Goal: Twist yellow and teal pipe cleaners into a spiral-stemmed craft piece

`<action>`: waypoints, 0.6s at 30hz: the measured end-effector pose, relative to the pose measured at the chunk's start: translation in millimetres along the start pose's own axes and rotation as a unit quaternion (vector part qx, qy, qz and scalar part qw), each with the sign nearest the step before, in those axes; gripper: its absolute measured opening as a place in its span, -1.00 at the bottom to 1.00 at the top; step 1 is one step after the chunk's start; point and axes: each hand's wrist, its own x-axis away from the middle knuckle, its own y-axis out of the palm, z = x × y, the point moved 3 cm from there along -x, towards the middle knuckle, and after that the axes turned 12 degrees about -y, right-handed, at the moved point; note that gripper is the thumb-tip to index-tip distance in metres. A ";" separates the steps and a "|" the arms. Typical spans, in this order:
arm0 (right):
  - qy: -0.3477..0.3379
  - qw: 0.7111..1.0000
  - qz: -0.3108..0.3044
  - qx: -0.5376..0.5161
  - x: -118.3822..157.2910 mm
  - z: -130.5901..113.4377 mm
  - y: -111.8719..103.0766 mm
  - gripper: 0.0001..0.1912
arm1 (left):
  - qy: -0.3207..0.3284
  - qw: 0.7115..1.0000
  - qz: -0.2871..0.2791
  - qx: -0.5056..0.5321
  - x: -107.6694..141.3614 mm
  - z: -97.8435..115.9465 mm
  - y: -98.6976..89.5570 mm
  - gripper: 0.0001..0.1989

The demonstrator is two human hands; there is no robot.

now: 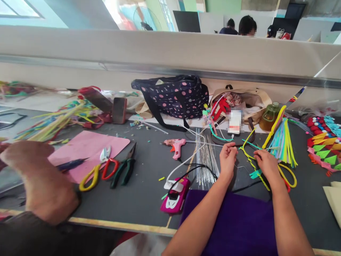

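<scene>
Dark tabletop beneath the right grip; pale partition beyond it; bright window far to its left.

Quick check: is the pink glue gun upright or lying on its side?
On its side: the glue gun lies flat on the dark table, its grip showing in profile.

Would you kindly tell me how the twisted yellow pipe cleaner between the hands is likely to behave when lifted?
The yellow pipe cleaner looks slender, so it is probably light. Its bends and twists suggest it flexes easily yet holds a shape. Its fuzzy-looking surface should make it less apt to slip.
</scene>
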 end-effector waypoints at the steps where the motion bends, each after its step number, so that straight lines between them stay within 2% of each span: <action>1: -0.005 1.000 -0.010 0.014 -0.9 -2.4 3.4 -0.82 | -0.004 1.000 -0.002 0.000 0.4 -0.8 0.6 -0.66; 5: -0.011 0.997 -0.064 0.051 -4.0 -10.7 12.3 -0.86 | -0.016 1.000 -0.003 -0.002 -0.1 -3.4 1.4 -0.66; 7: -0.005 0.996 -0.066 0.056 -4.2 -12.8 9.5 -0.85 | -0.015 1.000 0.002 -0.002 0.1 -2.0 1.1 -0.67; 9: 0.001 0.999 -0.034 0.042 -3.2 -13.9 1.2 -0.83 | -0.012 1.000 0.008 -0.002 1.3 0.7 0.7 -0.68; 14: 0.020 0.989 0.126 -0.076 2.4 -13.3 -23.8 -0.77 | -0.008 1.000 0.012 -0.004 5.4 4.0 0.7 -0.71; 18: 0.073 0.972 0.166 -0.148 4.2 -8.6 -27.7 -0.74 | 0.008 1.000 0.015 -0.010 6.8 1.4 1.8 -0.72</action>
